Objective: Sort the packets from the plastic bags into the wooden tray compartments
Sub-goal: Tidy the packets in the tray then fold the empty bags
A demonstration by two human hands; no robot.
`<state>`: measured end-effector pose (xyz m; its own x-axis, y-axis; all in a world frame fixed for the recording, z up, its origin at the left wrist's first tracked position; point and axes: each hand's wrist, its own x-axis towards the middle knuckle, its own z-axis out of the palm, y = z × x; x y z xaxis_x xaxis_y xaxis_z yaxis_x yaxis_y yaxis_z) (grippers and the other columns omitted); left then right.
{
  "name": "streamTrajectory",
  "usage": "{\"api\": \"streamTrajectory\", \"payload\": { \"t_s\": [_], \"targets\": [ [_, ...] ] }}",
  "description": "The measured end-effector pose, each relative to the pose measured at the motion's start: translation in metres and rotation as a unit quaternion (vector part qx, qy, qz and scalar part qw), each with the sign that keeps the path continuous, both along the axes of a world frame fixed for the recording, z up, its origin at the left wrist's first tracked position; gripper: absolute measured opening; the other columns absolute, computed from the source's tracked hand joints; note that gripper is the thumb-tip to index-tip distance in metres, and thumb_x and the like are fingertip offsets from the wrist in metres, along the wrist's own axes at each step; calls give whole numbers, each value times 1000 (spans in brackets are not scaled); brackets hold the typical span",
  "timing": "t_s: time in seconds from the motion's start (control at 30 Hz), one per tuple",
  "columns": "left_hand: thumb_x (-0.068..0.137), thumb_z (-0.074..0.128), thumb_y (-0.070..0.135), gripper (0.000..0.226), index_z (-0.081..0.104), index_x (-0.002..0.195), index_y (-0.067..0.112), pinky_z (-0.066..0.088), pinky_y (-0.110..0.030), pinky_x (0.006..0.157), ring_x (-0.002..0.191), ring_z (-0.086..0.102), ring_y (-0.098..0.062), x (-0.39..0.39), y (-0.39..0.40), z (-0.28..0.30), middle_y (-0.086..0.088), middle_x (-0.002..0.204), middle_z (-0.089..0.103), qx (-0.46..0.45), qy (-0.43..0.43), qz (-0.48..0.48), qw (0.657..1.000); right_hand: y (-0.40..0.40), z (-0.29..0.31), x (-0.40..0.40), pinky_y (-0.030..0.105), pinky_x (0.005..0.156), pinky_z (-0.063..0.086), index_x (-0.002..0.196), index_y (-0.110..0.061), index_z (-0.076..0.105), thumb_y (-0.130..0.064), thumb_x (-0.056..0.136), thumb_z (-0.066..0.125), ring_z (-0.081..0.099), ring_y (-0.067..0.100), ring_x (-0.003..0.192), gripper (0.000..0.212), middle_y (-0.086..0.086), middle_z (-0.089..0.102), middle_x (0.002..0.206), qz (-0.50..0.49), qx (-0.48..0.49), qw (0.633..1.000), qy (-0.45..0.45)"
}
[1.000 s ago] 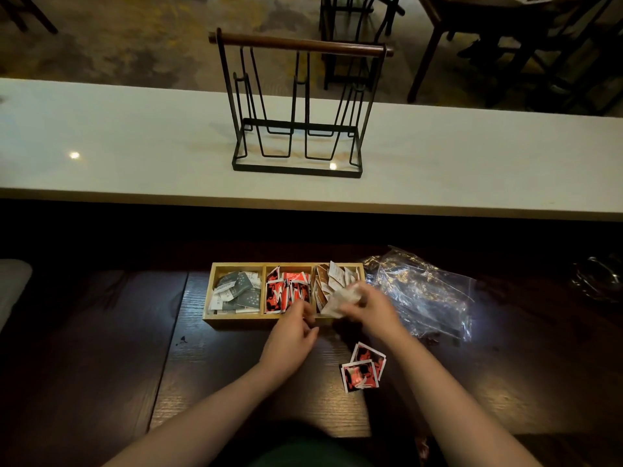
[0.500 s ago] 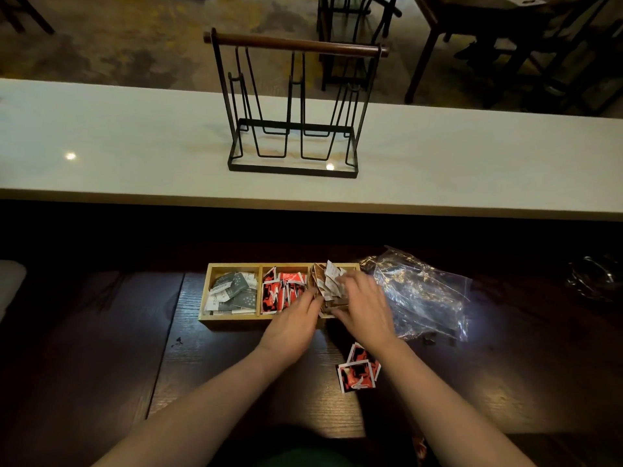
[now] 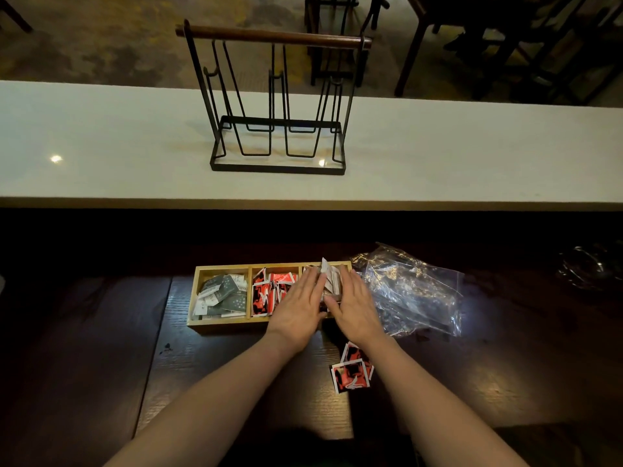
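Observation:
A wooden tray with three compartments sits on the dark table. Grey packets fill its left compartment, red packets the middle one, and brown and white packets the right one. My left hand and my right hand lie with straight fingers on either side of the brown packets, pressing them together from both sides. A few loose red packets lie on the table near my right forearm. A crumpled clear plastic bag lies right of the tray.
A black wire rack with a wooden handle stands on the white counter behind the table. Another crumpled clear bag is at the far right. Chairs stand on the floor beyond the counter.
My right hand put a brown packet into the right compartment. Both hands then moved forward over the tray and flattened against the brown packets.

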<state>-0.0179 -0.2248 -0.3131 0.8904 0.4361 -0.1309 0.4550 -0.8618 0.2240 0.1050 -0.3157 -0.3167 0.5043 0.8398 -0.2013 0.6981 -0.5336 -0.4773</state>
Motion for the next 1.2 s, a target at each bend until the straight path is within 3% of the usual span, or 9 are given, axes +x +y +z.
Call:
{"api": "streamTrajectory", "payload": {
  "t_s": [0.2,0.3,0.4,0.6,0.83,0.93,1.03,1.13,1.2],
  "targets": [
    [98,33,48,71,0,151,15,0,-34,117,148,-4,-23,9,3,-1,-12,160,-12,-15,15,-3,1000,-6,12,10,36,115,19,147,-17,26,-49,96,32,24,19,140,60,2,31,150,15,-2,1000,-19],
    [96,29,53,74,-2,150,14,0,-37,119,147,-7,-25,9,7,-1,-14,159,-12,6,52,-16,998,-13,24,9,32,98,42,125,-15,50,-38,96,43,46,14,115,38,-1,50,122,-63,93,993,-34],
    [94,27,59,78,-4,150,14,-1,-37,119,147,-11,-24,9,10,0,-13,159,-15,7,68,-28,997,-40,33,1,27,82,47,105,-20,56,-37,91,54,54,13,100,22,-7,51,102,-28,42,998,-25],
    [91,36,59,80,5,150,16,0,-34,115,147,-10,-23,0,17,3,-8,160,-14,-15,28,-47,998,-78,5,-27,37,97,42,127,-13,43,-54,65,74,44,25,120,81,7,46,127,111,-198,970,-89],
    [92,46,45,60,34,142,14,24,-43,117,145,21,-25,-31,12,8,-11,156,26,32,-78,-15,996,-61,-1,-24,38,94,45,121,-13,50,-39,61,82,48,28,118,73,10,52,123,80,-262,962,-5],
    [88,56,29,56,39,138,12,26,-46,116,144,24,-27,-55,17,3,-13,152,33,52,-56,31,997,-55,3,-21,35,90,48,111,-25,63,-32,70,76,58,25,110,43,6,62,116,107,-255,960,30],
    [88,59,29,62,33,141,12,26,-45,116,143,24,-25,-78,29,1,-13,154,31,62,-54,59,995,-34,29,-23,34,87,48,111,-17,61,-27,79,71,61,23,106,35,6,66,112,113,-220,965,93],
    [93,49,40,66,23,147,14,34,-42,113,142,27,-22,-89,41,3,-9,158,21,24,-53,98,994,6,68,-26,34,87,49,118,-13,56,-24,87,64,61,20,99,34,5,65,112,88,-105,976,170],
    [93,44,47,69,20,148,15,33,-40,114,142,28,-21,-89,45,2,-7,159,20,-10,-32,120,992,37,83,-26,36,84,50,115,-14,56,-23,89,61,60,19,95,27,6,65,108,66,-1,990,123]
  ]
}}
